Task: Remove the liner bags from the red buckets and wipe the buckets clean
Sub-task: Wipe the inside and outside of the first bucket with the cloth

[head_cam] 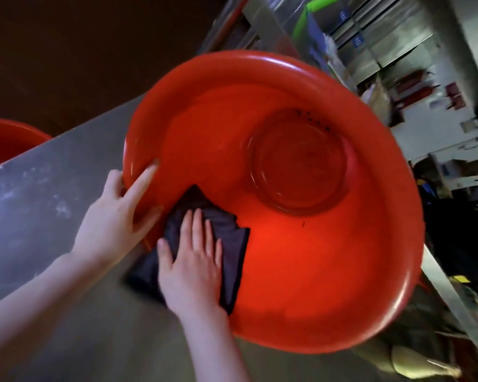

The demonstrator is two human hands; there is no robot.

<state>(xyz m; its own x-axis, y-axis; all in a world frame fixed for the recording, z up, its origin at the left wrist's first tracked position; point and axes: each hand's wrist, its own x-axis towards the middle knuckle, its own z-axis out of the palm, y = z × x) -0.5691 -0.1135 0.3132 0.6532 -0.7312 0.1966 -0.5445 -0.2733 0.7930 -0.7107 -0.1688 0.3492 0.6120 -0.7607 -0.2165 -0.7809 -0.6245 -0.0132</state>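
While the left hand (113, 216) clasps the rim of the tilted red bucket (301, 257), thumb outside and fingers inside, the right hand (193, 266) lies flat, fingers straight, pressing a dark cloth (232, 244) against the bucket's inner wall. The bucket rests on a grey counter (53, 188); a second red bucket (6, 142) shows at the left edge. Blue labels (357, 41) on the steel cabinets (384, 28) are too blurred to read
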